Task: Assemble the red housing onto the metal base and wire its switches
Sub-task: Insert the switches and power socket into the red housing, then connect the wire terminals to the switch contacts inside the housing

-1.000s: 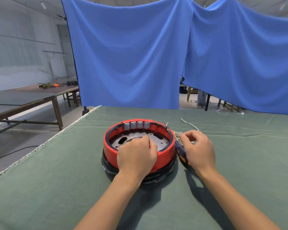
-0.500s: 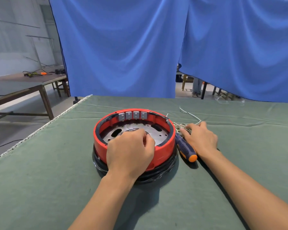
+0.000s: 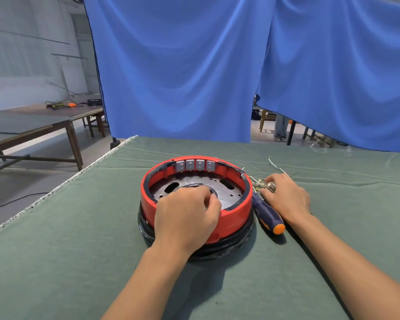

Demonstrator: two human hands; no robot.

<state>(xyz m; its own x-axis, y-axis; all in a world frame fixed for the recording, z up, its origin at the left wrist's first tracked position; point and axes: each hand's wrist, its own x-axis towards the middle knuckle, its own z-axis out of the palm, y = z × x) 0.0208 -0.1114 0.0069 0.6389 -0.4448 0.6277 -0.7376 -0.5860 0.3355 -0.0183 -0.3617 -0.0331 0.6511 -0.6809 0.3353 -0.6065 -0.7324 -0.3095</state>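
The red housing [image 3: 239,215] sits as a ring on the table, with black film round its bottom edge. Inside it lies the round metal base [image 3: 230,194] with holes. A row of grey switches [image 3: 195,165] lines the far inner wall. My left hand [image 3: 185,219] grips the near rim of the housing, fingers curled over it and into the ring. My right hand [image 3: 286,198] lies to the right of the housing. Its thumb and fingertips pinch the loose wires [image 3: 260,184] with small metal terminals that lie there.
A screwdriver [image 3: 267,213] with a dark blue and orange handle lies between the housing and my right hand. The table has a green cloth [image 3: 79,250] with its left edge close by. Blue curtains [image 3: 183,77] hang behind. Another table [image 3: 32,125] stands at the left.
My right hand has left the screwdriver handle and moved forward onto the wires. My left hand has stayed on the housing rim.
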